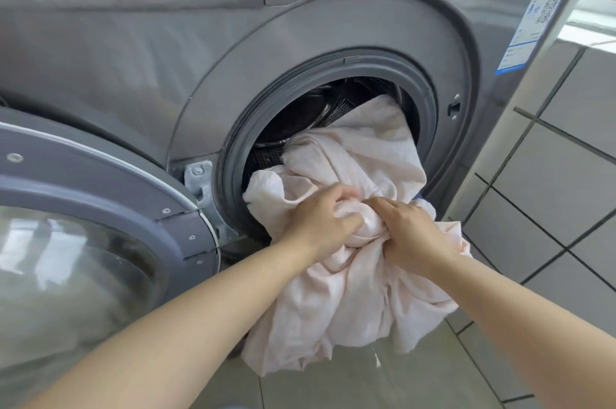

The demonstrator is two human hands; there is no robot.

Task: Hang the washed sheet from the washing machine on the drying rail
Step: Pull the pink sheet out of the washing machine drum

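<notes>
Pale pink sheet (360, 255) half out of the grey washing machine (300, 25), upper part inside the drum (310, 112), rest bunched, hanging over the door seal toward the tiled floor (546, 195). Left hand (325, 218) and right hand (411, 230) side by side, fingers curled tight into the bunched cloth. Door (86, 208) swung open at left.

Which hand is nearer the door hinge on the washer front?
Left. The left hand grips the sheet just right of the hinge; the right hand grips it farther right, beyond the left hand.
</notes>
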